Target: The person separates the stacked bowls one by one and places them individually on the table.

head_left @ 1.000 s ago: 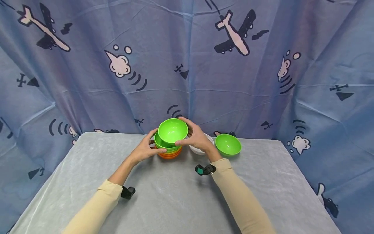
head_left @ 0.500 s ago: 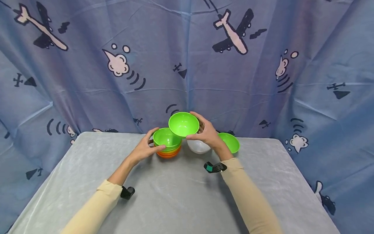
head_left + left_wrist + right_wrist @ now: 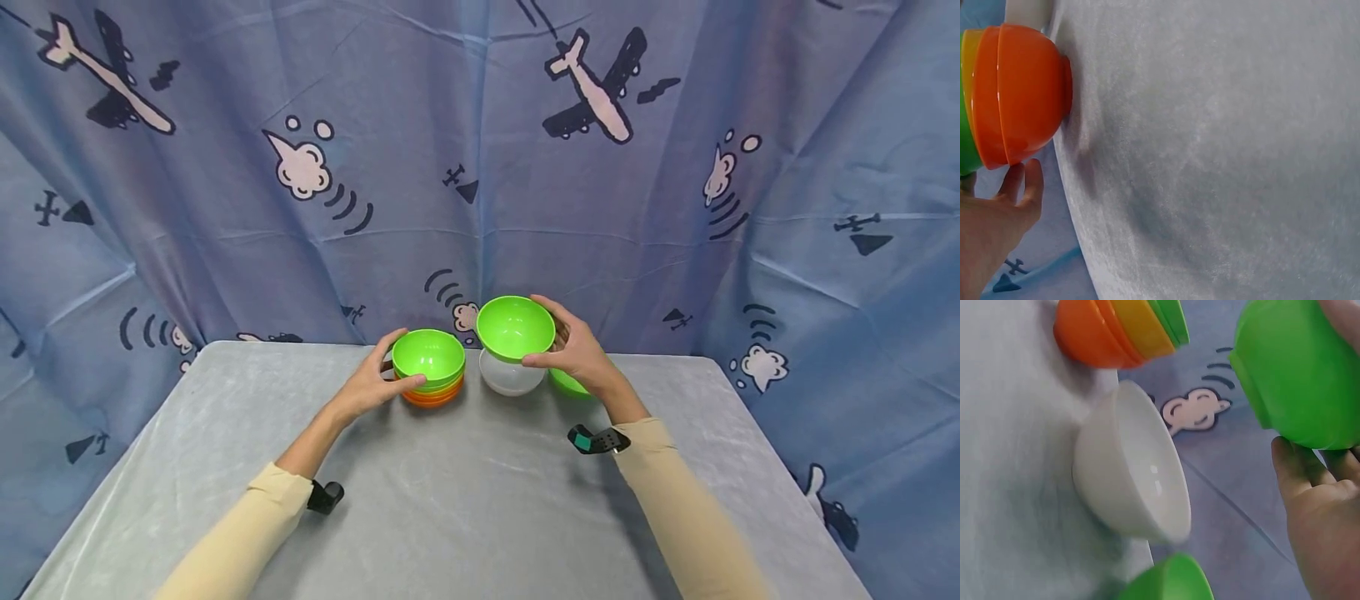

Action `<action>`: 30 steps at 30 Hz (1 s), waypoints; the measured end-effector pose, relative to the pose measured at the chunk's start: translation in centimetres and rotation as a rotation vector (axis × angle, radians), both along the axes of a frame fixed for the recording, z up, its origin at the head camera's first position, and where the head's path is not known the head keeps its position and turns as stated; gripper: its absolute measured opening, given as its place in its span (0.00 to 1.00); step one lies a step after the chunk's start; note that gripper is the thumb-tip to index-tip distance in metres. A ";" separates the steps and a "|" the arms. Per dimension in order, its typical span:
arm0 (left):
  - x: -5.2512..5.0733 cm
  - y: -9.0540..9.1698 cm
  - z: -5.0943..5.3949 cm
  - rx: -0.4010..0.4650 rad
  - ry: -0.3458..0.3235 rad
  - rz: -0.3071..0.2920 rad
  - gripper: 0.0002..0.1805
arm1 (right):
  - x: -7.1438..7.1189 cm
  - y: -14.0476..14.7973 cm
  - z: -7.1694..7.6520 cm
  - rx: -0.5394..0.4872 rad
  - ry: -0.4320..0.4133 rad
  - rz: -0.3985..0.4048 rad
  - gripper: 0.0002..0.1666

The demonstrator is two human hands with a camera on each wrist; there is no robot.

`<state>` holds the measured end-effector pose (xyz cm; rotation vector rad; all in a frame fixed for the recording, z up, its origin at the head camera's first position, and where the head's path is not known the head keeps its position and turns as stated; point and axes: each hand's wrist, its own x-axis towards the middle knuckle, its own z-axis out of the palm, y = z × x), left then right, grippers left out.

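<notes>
My right hand grips a green bowl by its side, thumb at the front and fingers behind. It hangs above and behind a white bowl, which stands upright on the table. To the left, my left hand holds a stack of nested bowls between thumb and fingers. A green bowl tops that stack; a yellow bowl and orange bowls sit lower. Another green bowl stands right of the white one, partly hidden by my right hand in the head view.
A pale grey cloth covers the table. Behind its far edge hangs a blue curtain printed with planes and clouds. The bowls stand in a row near that far edge.
My right hand has carried the green bowl rightward, from over the stack to over the white bowl. My left hand has stayed at the stack.
</notes>
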<state>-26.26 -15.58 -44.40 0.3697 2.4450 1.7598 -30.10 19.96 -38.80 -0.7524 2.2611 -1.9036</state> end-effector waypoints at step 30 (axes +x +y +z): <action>0.2 0.1 0.1 -0.025 -0.004 0.004 0.50 | 2.9 12.5 -1.5 0.099 0.015 -0.278 0.56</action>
